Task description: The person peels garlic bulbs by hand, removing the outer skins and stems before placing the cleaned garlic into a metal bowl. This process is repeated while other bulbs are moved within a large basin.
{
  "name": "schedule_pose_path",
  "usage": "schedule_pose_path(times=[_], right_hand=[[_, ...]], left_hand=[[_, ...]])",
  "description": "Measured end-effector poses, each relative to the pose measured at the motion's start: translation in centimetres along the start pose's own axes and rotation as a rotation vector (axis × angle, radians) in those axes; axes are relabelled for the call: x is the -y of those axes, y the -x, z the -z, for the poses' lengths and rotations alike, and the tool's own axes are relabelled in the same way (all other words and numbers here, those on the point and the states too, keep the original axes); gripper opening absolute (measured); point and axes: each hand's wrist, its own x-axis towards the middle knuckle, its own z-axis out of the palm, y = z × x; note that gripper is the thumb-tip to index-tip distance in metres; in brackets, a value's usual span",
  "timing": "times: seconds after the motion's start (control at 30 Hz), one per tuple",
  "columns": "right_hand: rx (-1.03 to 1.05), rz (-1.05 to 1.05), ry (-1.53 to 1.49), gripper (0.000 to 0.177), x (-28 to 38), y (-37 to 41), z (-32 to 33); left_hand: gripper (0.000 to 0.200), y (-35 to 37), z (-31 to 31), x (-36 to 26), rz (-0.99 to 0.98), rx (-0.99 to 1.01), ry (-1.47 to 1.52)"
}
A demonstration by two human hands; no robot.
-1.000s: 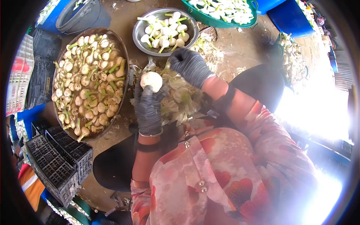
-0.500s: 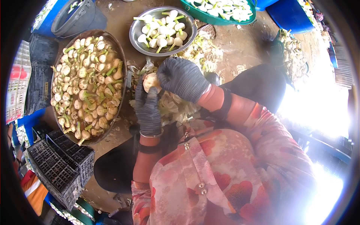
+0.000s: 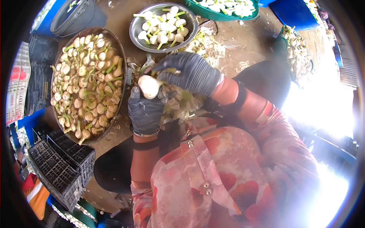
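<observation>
My left hand (image 3: 146, 114), in a dark grey glove, is closed round a round white bulb (image 3: 148, 86), which sticks up above the fingers. Close on its right is my right hand (image 3: 188, 74), gloved too, its thumb and fingers bent about the bulb's side; what lies between them is too blurred to make out. A wide brown basin (image 3: 122, 60) full of unpeeled bulbs in murky water stands to the left. Beyond the hands sits a metal bowl (image 3: 134, 33) with peeled white bulbs on green stems. Loose peelings (image 3: 182, 104) lie under the hands.
Black plastic crates (image 3: 61, 163) are at the lower left. A grey bucket (image 3: 81, 19) stands at the upper left, a green basin (image 3: 213, 16) of white bulbs at the top. Blue tubs (image 3: 294, 15) and another peelings heap (image 3: 296, 53) are at the upper right.
The bulb now shows a smooth white surface and sits slightly lower. My left hand has turned and wrapped round it from below. My right hand has shifted right and its fingers have opened somewhat.
</observation>
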Motion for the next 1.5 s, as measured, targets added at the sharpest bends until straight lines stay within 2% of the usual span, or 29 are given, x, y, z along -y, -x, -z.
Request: schedule_pose_path(times=[0.07,0.1,0.27,0.3,0.37,0.43,0.47,0.53,0.57,0.67,0.77,0.8,0.83,0.87,0.93,0.97,1.03,1.07,1.1,1.17,1.2,1.23,1.27,1.33,1.37,1.47,1.5], right_hand=[[0.093,-0.039,0.053,0.02,1.0,0.3,-0.4],[0.023,-0.006,0.076,0.017,0.8,0.7,-1.0],[0.099,-0.123,0.142,0.019,1.4,0.9,-1.1],[0.101,-0.125,0.136,0.02,1.3,0.9,-1.2],[0.16,-0.291,-0.034,0.02,1.2,0.7,-1.2],[0.273,-0.387,-0.137,0.026,0.4,0.5,-0.9],[0.232,-0.387,-0.098,0.025,0.4,0.8,-0.9],[0.155,-0.376,-0.02,0.023,0.7,0.8,-1.3],[0.121,-0.287,0.041,0.02,0.6,1.0,-1.5],[0.216,-0.18,0.185,0.018,0.9,0.7,-1.4],[0.107,-0.409,-0.008,0.023,-0.5,1.4,-3.2],[0.067,-0.473,-0.085,0.025,-1.1,1.4,-3.7],[0.137,-0.561,-0.068,0.028,-2.0,1.1,-3.9],[0.2,-0.463,-0.048,0.028,-3.0,1.1,-4.0],[0.327,-0.266,-0.003,0.03,-3.7,0.9,-3.5],[0.217,-0.664,-0.483,0.033,-2.5,0.9,-3.1],[0.54,-0.533,-0.405,0.039,-3.0,0.9,-2.8],[0.689,-0.465,-0.347,0.043,-3.7,0.8,-2.4],[0.571,-0.226,-0.392,0.042,-4.1,1.2,-2.5],[0.517,-0.353,-0.833,0.041,-3.1,1.6,-2.5],[0.549,-0.732,-1.239,0.04,-2.2,1.7,-2.5],[0.476,-0.613,-1.241,0.039,-1.0,1.8,-2.4],[0.517,-0.674,-1.281,0.038,-0.6,1.8,-1.9],[0.596,-0.803,-1.352,0.038,0.2,1.7,-0.9],[0.698,-0.805,-1.26,0.038,0.6,1.0,0.3],[0.874,-0.606,-0.792,0.031,-1.5,1.0,0.4],[0.881,-0.44,-0.646,0.03,-4.4,2.6,-1.3]], left_hand=[[0.055,-0.1,0.0,0.6,0.12,0.058,0.267],[0.056,-0.2,0.0,0.7,0.14,0.077,0.34],[0.063,0.4,-0.1,2.0,0.263,0.18,0.717],[0.064,0.4,0.2,2.7,0.246,0.216,0.655],[0.066,0.2,0.9,3.6,0.213,0.291,0.53],[0.067,-0.1,0.9,2.9,0.059,0.305,0.291],[0.069,-0.3,0.8,2.4,-0.018,0.312,0.173],[0.069,-0.6,0.7,2.7,0.074,0.344,0.37],[0.069,-0.7,0.7,2.7,0.123,0.356,0.468],[0.07,-0.3,0.1,0.9,0.243,0.241,0.219],[0.072,-0.1,-0.1,1.6,-0.288,0.148,-0.203],[0.073,0.1,-0.2,1.5,-0.317,0.113,-0.285],[0.073,0.2,-0.3,1.1,-0.348,0.076,-0.368],[0.074,0.3,-0.3,0.8,-0.38,0.04,-0.453],[0.074,0.3,-0.2,1.0,-0.28,0.03,-0.293],[0.074,0.3,-0.1,1.2,-0.234,0.021,-0.212],[0.075,-0.3,1.2,3.8,-0.291,0.064,-0.171],[0.075,-0.5,1.2,3.9,-0.409,0.005,-0.296],[0.074,-0.7,1.1,3.9,-0.521,-0.072,-0.424],[0.07,-0.1,0.0,2.4,-0.132,-0.016,0.348],[0.068,-0.1,-0.3,1.7,0.005,0.076,0.635],[0.066,0.0,-0.6,1.0,0.167,0.127,0.916],[0.064,0.0,-0.7,0.4,0.26,0.22,1.105],[0.06,-0.6,-0.8,0.2,0.313,0.292,1.001],[0.058,-1.1,-1.1,1.4,0.263,0.261,0.72],[0.054,-2.2,-2.1,6.7,0.129,0.13,-0.117],[0.053,-2.2,-2.2,8.2,0.093,0.069,-0.393]])
